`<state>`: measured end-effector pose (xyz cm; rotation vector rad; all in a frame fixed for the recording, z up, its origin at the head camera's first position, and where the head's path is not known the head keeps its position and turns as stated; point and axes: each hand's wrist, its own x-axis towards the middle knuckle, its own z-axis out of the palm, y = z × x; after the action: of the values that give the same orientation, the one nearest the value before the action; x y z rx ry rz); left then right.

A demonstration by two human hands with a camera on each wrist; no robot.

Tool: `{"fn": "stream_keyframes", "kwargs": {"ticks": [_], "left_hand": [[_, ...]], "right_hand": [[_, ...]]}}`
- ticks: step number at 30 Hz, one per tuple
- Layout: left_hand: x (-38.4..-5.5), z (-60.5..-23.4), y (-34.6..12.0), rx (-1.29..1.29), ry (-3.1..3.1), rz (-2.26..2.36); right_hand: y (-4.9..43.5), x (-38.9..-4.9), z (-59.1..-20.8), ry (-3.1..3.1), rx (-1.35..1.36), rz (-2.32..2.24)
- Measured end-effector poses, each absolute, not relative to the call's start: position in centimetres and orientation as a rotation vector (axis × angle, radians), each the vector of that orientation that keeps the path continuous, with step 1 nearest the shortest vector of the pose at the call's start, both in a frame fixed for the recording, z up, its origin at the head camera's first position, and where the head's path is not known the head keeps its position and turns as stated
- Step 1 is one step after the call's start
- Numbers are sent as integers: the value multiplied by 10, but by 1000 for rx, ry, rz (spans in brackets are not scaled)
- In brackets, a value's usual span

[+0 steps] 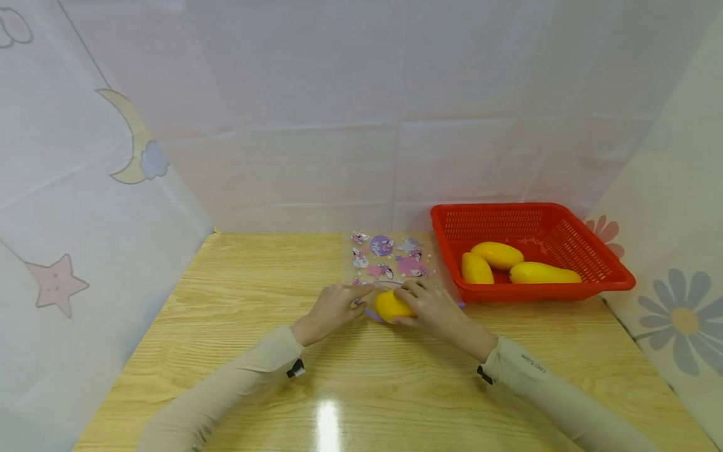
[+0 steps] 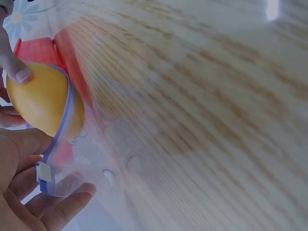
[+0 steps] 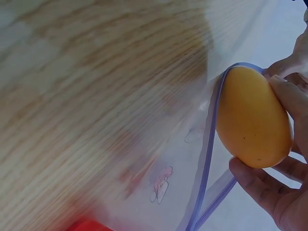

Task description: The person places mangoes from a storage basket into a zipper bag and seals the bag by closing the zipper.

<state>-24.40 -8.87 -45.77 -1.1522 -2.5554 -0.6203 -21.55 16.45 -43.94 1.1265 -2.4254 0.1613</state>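
A yellow mango [image 1: 390, 307] is at the mouth of a clear zip bag [image 1: 412, 266] with pink and purple cartoon prints. My right hand [image 1: 437, 314] grips the mango, thumb on one side and fingers on the other. In the left wrist view, the bag's purple zip edge [image 2: 67, 108] crosses the mango, with part of the fruit inside the bag. My left hand [image 1: 334, 312] holds the bag's edge at the opening, close to a white zip slider [image 2: 44, 172]. The right wrist view shows the mango's rounded end [image 3: 255, 130] still outside the opening.
A red plastic basket [image 1: 542, 292] stands right of the bag, close beside it. Three yellow mangoes [image 1: 497, 256] lie in it. Beneath everything is a wood-grain table [image 1: 254, 276], with pale printed cloth [image 1: 316, 169] hanging behind and at both sides.
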Motion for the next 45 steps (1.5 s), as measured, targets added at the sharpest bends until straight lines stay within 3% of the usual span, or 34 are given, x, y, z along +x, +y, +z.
{"fn": "stream_keyframes", "kwargs": {"ticks": [25,45], "left_hand": [[-244,-459,-87,-1164,-2550,-653],[-244,-460,-86,-1162,-2527,-638]], "right_hand": [[173,-206,-430,-2510,1219,66],[158,-203,-435,-2512,1050,35]]}}
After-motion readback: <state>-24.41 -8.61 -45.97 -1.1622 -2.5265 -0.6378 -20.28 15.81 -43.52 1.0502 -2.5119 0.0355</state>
